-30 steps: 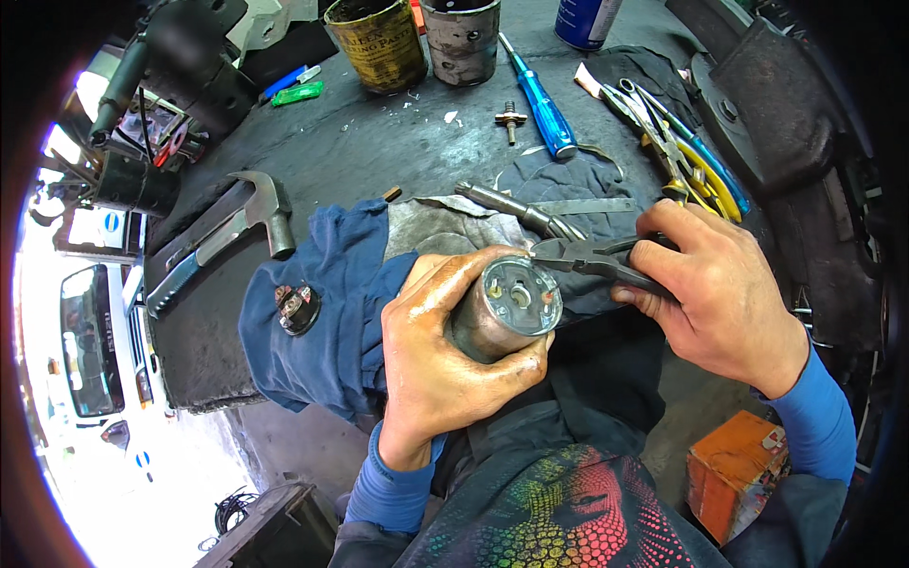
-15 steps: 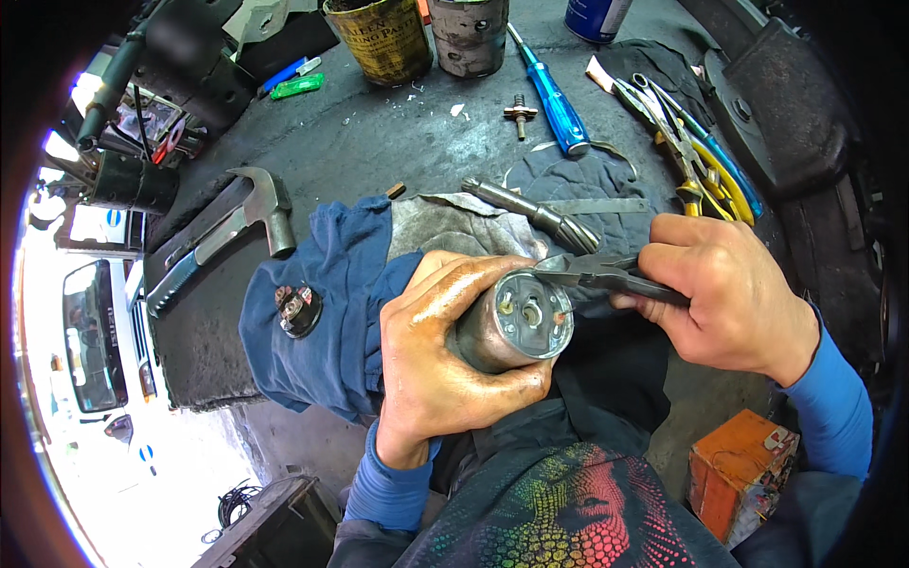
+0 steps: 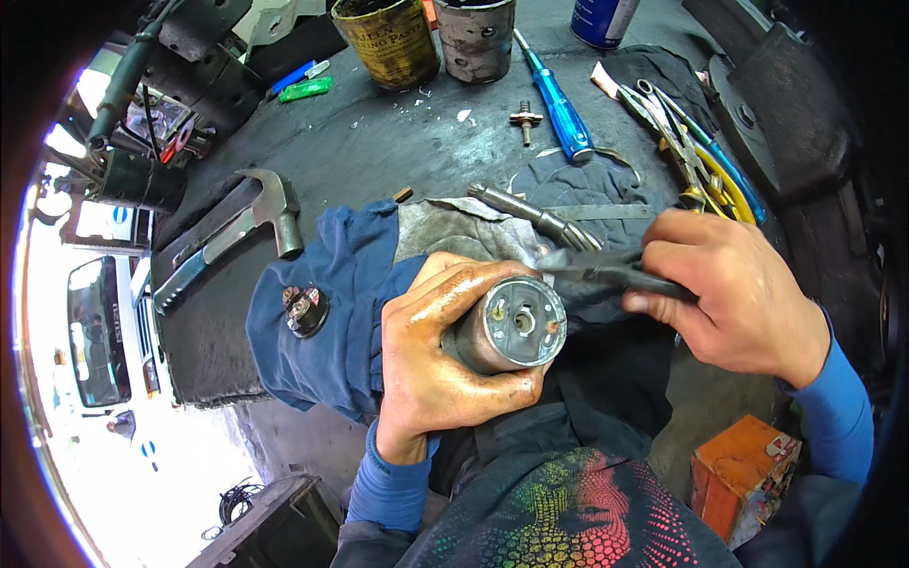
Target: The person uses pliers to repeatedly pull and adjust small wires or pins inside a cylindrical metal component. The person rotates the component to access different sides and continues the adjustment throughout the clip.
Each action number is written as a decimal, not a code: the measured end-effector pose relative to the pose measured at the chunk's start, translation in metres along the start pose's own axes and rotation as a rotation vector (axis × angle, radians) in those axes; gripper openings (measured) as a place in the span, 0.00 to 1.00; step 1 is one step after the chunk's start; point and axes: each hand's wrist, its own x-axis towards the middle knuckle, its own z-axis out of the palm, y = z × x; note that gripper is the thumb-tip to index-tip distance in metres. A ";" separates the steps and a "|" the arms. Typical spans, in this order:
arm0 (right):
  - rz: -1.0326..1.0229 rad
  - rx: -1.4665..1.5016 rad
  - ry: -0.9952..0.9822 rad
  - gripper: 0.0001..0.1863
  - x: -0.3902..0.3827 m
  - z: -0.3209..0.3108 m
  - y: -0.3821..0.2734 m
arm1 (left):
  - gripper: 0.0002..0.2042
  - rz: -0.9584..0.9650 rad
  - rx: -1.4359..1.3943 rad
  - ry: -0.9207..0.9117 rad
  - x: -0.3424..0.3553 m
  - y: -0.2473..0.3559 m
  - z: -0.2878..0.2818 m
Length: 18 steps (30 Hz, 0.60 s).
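Observation:
My left hand is wrapped round a greasy metal cylinder, tilted so that its round end face shows a central hole and small studs. My right hand grips dark pliers. Motion blurs their jaws, which lie beside the upper right of the cylinder's rim; whether they touch it I cannot tell. Just beyond the hands a splined metal shaft rests on a grey rag. A small round black part sits on the blue cloth left of my left hand.
A claw hammer lies at the left of the dark bench. Farther back are a yellow tub, a grey tub, a blue screwdriver and a small bolt-like part. Yellow-handled pliers lie right; an orange box stands below.
The cylinder has shifted slightly left and turned its end face more toward me. The pliers' jaws have come off the top of the rim to its right side and are now blurred.

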 end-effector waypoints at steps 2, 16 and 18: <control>0.010 -0.129 0.027 0.16 -0.006 0.004 -0.002 | 0.30 -0.007 0.007 -0.005 -0.001 0.000 -0.001; -0.095 -0.270 0.086 0.18 0.001 0.014 -0.006 | 0.36 0.039 0.027 -0.025 -0.002 -0.004 -0.002; -0.116 -0.302 0.099 0.19 0.002 0.016 -0.004 | 0.36 0.035 0.021 -0.038 -0.002 -0.005 -0.003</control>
